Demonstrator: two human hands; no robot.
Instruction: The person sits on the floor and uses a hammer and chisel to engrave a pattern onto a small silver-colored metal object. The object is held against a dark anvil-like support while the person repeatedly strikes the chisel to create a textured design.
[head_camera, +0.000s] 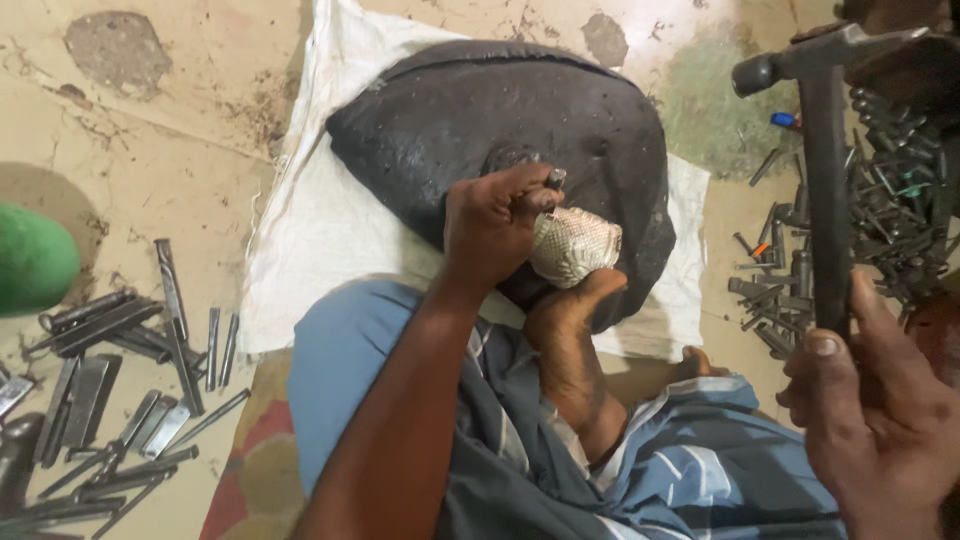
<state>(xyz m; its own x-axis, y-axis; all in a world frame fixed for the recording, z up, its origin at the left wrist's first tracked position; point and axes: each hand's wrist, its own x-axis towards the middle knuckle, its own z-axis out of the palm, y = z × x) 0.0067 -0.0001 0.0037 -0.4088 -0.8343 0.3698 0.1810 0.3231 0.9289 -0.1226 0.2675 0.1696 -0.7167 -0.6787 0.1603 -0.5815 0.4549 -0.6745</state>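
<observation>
My left hand (492, 225) grips a small steel punch (553, 180) and holds it upright against a pale, patterned metal piece (577, 245). That piece rests on a big black rounded block (470, 110), and my bare foot (565, 310) presses against it from below. My right hand (875, 395) is raised at the right edge, closed around the dark handle of a hammer (825, 150). The hammer's head points up and left, well above the punch.
The block lies on a white cloth (320, 215) over a stained floor. Several steel chisels and punches (120, 380) are spread at the left. Another heap of punches (880, 210) sits at the right. A green object (35, 258) is at the left edge.
</observation>
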